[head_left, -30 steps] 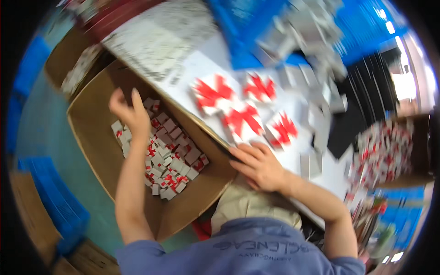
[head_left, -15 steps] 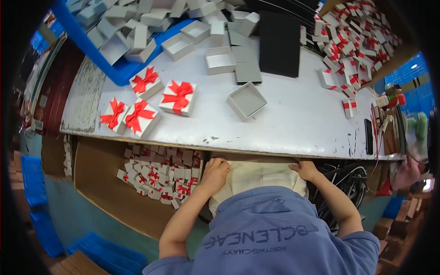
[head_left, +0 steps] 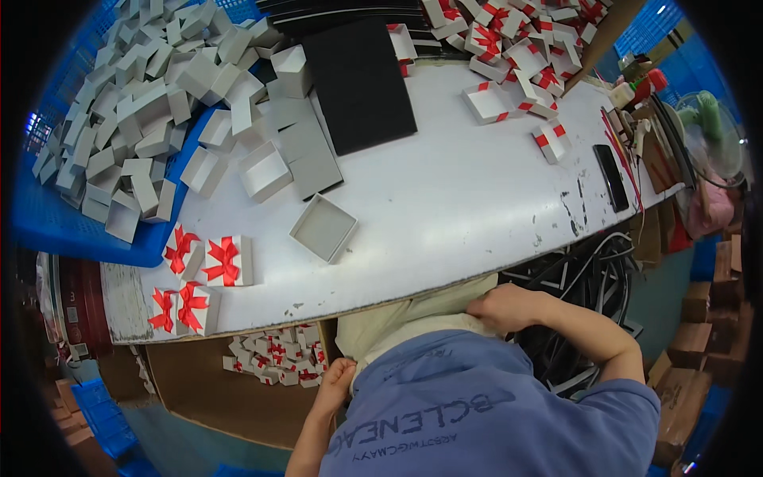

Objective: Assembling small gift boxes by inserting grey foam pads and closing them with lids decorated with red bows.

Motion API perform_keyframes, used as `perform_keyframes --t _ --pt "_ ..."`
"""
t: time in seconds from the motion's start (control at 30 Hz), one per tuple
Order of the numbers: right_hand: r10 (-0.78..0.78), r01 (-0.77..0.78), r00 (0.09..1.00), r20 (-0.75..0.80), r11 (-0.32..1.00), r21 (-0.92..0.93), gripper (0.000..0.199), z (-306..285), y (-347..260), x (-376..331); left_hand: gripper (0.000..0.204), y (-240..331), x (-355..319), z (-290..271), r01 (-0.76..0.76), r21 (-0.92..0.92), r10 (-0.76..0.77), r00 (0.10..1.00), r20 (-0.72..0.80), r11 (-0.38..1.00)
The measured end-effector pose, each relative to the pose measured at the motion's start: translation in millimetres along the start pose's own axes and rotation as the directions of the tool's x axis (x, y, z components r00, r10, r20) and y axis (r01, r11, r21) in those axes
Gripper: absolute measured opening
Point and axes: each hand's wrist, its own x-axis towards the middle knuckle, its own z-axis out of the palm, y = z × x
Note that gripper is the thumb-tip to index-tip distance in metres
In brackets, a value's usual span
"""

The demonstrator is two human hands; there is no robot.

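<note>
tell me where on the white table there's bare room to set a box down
Free: the white table between the open grey box tray, the black foam sheet and the black phone. Crowded: the grey box pile far left, red-and-white lids far edge.

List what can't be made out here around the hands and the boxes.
- Left hand, head view: fingers hidden against the beige cloth; grip unclear.
- Right hand: fingertips tucked under the table edge.
- Carton of bow boxes: upper part hidden under the table.
- Grey boxes at top left: cut off by the fisheye rim.
</note>
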Motion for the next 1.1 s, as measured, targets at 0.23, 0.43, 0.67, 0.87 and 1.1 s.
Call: perform_keyframes --t 0.23,0.43,0.67,0.87,1.1 --pt "-0.324 -0.258 0.377 -0.868 0.863 -0.434 0.026 -145.5 32.8 51.6 0.029 149.6 15.9 21.9 -0.666 0.74 0.907 0.362 0.213 0.092" --pt "-0.343 -0.482 0.37 -0.864 0.724 -0.494 0.027 -177.9 87.5 88.8 0.045 210.8 57.7 75.3 -0.294 0.93 0.863 0.387 0.326 -0.22" --pt "-0.002 0.556 0.75 -0.661 0.543 0.629 0.026 -129.8 -32.8 92.3 0.078 198.2 88.0 69.2 -0.732 0.68 0.787 0.397 0.471 -0.037" --pt "-0.223 0.332 0.736 -0.639 0.942 0.054 0.029 -100.6 -59.0 125.7 0.111 215.6 105.3 79.7 -0.862 0.498 0.776 0.379 0.504 0.097" --pt "-0.464 0.137 0.588 -0.663 0.865 -0.483 0.042 -78.8 -52.1 111.4 0.087 224.8 92.5 95.9 -0.639 0.742 0.661 0.469 0.586 -0.204"
